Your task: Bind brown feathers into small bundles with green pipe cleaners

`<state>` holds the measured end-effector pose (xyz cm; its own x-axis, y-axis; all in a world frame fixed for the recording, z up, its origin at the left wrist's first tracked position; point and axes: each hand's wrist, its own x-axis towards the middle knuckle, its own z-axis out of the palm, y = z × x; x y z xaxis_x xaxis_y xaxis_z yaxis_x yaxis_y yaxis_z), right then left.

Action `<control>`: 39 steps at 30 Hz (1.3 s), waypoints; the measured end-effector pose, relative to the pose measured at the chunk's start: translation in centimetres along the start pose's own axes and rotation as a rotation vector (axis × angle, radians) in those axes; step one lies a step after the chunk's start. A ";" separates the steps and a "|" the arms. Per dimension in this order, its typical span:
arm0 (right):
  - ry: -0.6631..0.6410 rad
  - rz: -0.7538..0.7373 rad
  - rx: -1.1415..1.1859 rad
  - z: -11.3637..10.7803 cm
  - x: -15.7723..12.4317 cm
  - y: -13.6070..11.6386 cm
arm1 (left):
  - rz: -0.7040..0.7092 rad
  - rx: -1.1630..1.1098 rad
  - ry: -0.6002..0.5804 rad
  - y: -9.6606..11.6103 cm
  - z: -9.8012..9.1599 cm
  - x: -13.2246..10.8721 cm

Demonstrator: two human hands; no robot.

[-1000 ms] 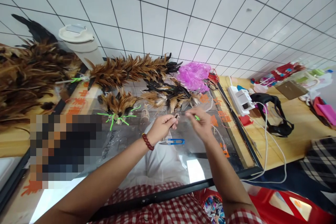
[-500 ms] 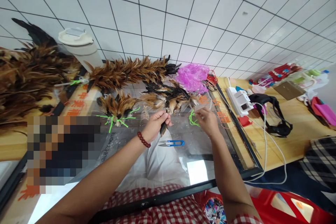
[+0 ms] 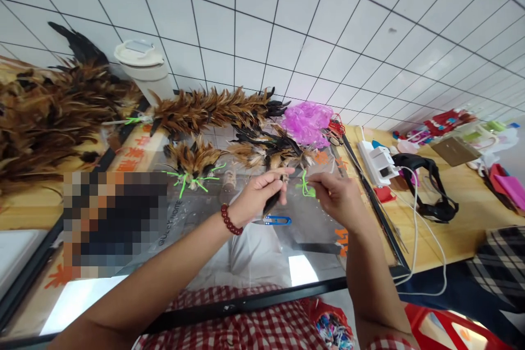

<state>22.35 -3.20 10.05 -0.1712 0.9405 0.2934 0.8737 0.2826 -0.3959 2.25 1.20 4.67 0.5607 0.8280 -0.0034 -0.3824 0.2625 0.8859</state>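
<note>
My left hand (image 3: 260,197) is closed on a small bunch of feathers (image 3: 271,205), whose dark ends hang below the fingers. To its right, my right hand (image 3: 338,197) is pinched at a thin green string (image 3: 304,181); the exact grip is small and blurred. Just under the left hand lie blue thread snips (image 3: 279,220), their blades partly covered. Beyond the hands are loose black and brown feathers (image 3: 262,154). Farther left, a brown feather bunch (image 3: 192,157) rests with green ties (image 3: 191,180) spread at its base.
A long feather garland (image 3: 213,109) runs along the tiled wall, beside a white tumbler (image 3: 143,68). Many brown feathers (image 3: 53,115) are heaped at left. At right are a pink plastic bag (image 3: 307,123), a power strip (image 3: 375,161) with white cables and a black strap (image 3: 426,191).
My right hand has closed in on the green string, which has moved from a loose loop to a more upright shape. My left hand has turned slightly, still holding feathers. The view has shifted.
</note>
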 end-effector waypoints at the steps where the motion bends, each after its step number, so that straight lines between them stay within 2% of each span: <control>1: -0.037 -0.029 -0.018 0.5 0.2 -0.7 | -0.048 0.024 -0.031 -0.1 0.4 -0.2; 3: -0.073 -0.052 -0.042 1.3 0.3 -1.1 | -0.146 0.046 -0.035 -0.4 0.8 -0.3; 4: -0.083 -0.047 -0.055 1.6 0.3 -0.8 | -0.150 0.035 -0.008 -0.6 0.9 -0.3; 7: -0.110 0.014 -0.108 1.5 -0.2 2.0 | -0.119 -0.026 0.064 -0.9 0.7 0.0; 10: -0.131 0.169 -0.199 0.6 -1.1 5.9 | -0.107 -0.067 0.065 -0.7 0.2 0.2; 12: -0.100 0.308 -0.232 0.2 -1.6 7.1 | -0.121 -0.082 0.045 -0.5 -0.1 0.2; 14: 0.015 0.317 -0.013 0.5 -1.7 6.2 | -0.149 -0.077 0.012 -0.3 -0.2 0.2; 15: 0.059 0.323 0.177 1.0 -1.7 5.0 | -0.161 -0.067 -0.003 -0.2 -0.2 0.2; 16: 0.047 0.323 0.388 1.7 -1.5 3.5 | -0.168 -0.053 -0.014 -0.1 -0.2 0.2; 19: -0.122 0.259 0.850 4.6 -0.8 -0.9 | -0.169 0.018 -0.027 0.4 -0.2 0.1; 21: -0.253 0.211 0.963 6.1 -0.5 -2.3 | -0.164 0.102 -0.023 0.7 -0.3 0.1; 23: -0.261 0.211 0.868 6.8 -0.5 -2.3 | -0.137 0.226 0.001 0.9 -0.6 0.2; 25: -0.213 0.188 0.632 6.4 -0.7 -1.7 | -0.094 0.382 0.048 0.7 -1.1 0.5; 29: -0.148 -0.041 0.186 4.4 -0.9 -1.7 | -0.076 0.634 0.095 -0.1 -1.8 0.8; 32: -0.119 -0.142 -0.031 3.3 -0.6 -1.8 | -0.097 0.620 0.060 -0.5 -1.8 0.9; 34: -0.098 -0.116 -0.077 2.8 -0.3 -1.4 | -0.124 0.493 0.094 -0.4 -1.8 1.0; 36: -0.138 -0.071 0.000 2.3 -0.3 -0.7 | -0.148 0.335 0.180 0.0 -2.1 1.2; 39: -0.363 -0.094 0.264 2.0 -0.6 0.0 | -0.120 0.184 0.303 0.6 -3.2 1.8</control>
<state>21.56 -3.38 8.14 -0.4340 0.9003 0.0332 0.7089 0.3640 -0.6042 0.68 4.47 3.64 0.3398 0.9131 -0.2253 -0.1731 0.2962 0.9393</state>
